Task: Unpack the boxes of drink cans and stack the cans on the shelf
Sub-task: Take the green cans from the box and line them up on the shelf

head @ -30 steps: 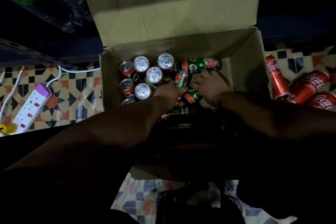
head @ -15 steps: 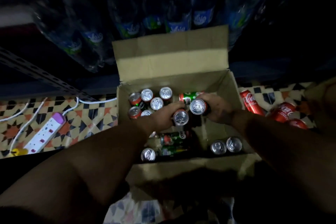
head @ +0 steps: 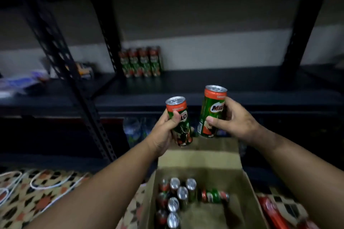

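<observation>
My left hand (head: pixel 164 132) grips a green and red Milo can (head: pixel 179 117), held upright above the open cardboard box (head: pixel 247 189). My right hand (head: pixel 233 121) grips a second Milo can (head: pixel 212 111), a little higher and to the right. Both cans hang in front of the dark shelf board (head: pixel 214 83). A row of several Milo cans (head: pixel 141 61) stands at the back of that shelf. Inside the box several cans (head: pixel 176 197) stand upright at the left and one can (head: pixel 215 195) lies on its side.
A black perforated shelf upright (head: pixel 61 57) slants down at the left. Red cola cans (head: pixel 271 212) lie on the patterned floor right of the box. White cables (head: pixel 48 182) lie on the floor at the left. Blurred items (head: pixel 20 82) sit on the shelf's left end.
Both hands have lifted out of the box, each with a Milo can, up to shelf height. The view has tilted upward from the box to the shelf.
</observation>
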